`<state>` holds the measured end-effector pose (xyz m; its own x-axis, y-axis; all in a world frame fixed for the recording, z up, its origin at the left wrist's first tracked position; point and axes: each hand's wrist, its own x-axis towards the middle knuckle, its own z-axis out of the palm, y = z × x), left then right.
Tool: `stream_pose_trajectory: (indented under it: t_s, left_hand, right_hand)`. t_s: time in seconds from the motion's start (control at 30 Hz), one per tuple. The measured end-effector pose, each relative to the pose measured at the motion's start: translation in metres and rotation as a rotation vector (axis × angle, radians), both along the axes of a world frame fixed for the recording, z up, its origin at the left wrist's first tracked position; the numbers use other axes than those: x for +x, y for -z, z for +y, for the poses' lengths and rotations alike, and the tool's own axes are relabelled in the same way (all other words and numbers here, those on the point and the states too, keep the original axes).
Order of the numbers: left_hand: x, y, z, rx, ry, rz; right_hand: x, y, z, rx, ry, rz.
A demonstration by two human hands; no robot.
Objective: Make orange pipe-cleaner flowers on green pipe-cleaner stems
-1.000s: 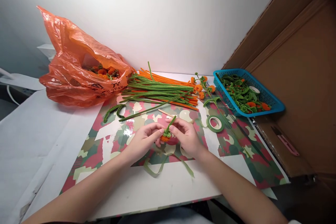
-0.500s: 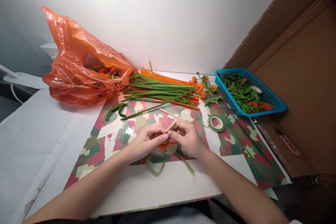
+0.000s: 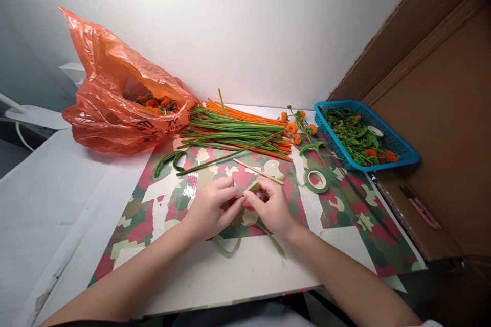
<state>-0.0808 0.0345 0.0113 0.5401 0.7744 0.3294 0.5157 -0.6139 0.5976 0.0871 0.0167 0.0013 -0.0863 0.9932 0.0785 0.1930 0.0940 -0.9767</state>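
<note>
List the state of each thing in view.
Left hand: curled, its hold unclear
Right hand: pinching green stem
Orange bag: open, flowers inside
Blue basket: uncovered, pieces inside
Tape roll: flat, partly unwound
Pipe cleaners: loosely bunched
Wooden stick: lying flat
Pink-handled tool: lying unheld

Fuzzy green stem [image 3: 254, 186]: short length visible, tilted, upper end pointing up and to the right. Held between fingers [image 3: 254, 202]; lower portion hidden, condition there undetermined.
</note>
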Motion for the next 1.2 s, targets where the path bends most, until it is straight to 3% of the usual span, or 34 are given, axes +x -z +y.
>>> stream_pose_trajectory:
  t_s: [0.13, 0.2, 0.27, 0.37, 0.57, 0.67, 0.8, 1.0, 1.2]
  left_hand:
    - [0.004, 0.005, -0.001, 0.255, -0.052, 0.094]
    - [0.006, 0.005, -0.002, 0.269, -0.077, 0.087]
    - [0.005, 0.002, -0.003, 0.173, -0.085, 0.018]
    - [0.003, -0.004, 0.0, -0.203, -0.043, -0.169]
    - [0.0, -0.006, 0.005, -1.225, 0.12, -0.626]
    - [0.0, -0.004, 0.004, -1.397, 0.142, -0.659]
    - [-0.001, -0.002, 0.005, -1.244, 0.011, -0.633]
    - [0.001, -0.002, 0.004, -0.968, -0.011, -0.574]
    - [0.0, 0.001, 0.001, -0.672, -0.068, -0.438]
  right_hand:
    - [-0.007, 0.008, -0.005, -0.121, 0.081, 0.073]
    - [-0.009, 0.009, -0.007, -0.18, 0.109, 0.149]
    - [-0.009, 0.005, -0.007, -0.238, 0.084, 0.256]
    - [-0.006, -0.004, -0.004, -0.282, -0.005, 0.395]
    - [0.002, -0.011, 0.001, -0.216, -0.076, 0.451]
    - [0.003, -0.008, 0.001, -0.194, -0.11, 0.438]
    - [0.005, -0.004, 0.0, -0.066, -0.063, 0.284]
    - [0.006, -0.004, -0.001, 0.09, 0.034, -0.011]
    - [0.005, -0.001, -0.001, 0.058, 0.047, 0.002]
